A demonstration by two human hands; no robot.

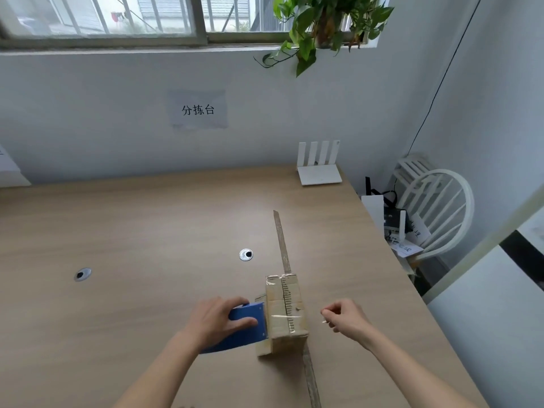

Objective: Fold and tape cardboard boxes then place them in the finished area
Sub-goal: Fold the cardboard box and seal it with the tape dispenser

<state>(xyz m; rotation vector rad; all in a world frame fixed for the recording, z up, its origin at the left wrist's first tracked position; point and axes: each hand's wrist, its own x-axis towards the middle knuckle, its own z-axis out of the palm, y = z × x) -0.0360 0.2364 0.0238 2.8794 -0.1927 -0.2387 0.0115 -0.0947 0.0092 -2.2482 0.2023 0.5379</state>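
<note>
I see left hand gripping blue tape dispenser against cardboard box, lower centre of frame. Right hand beside box, fingers curled, possibly pinching clear tape end; unclear.

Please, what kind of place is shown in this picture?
Probably a small office or workroom used for packing. A wall sign reads 分拣台 (sorting table), a cardboard box is being taped on a wooden desk, and a white router stands near the wall.
</note>
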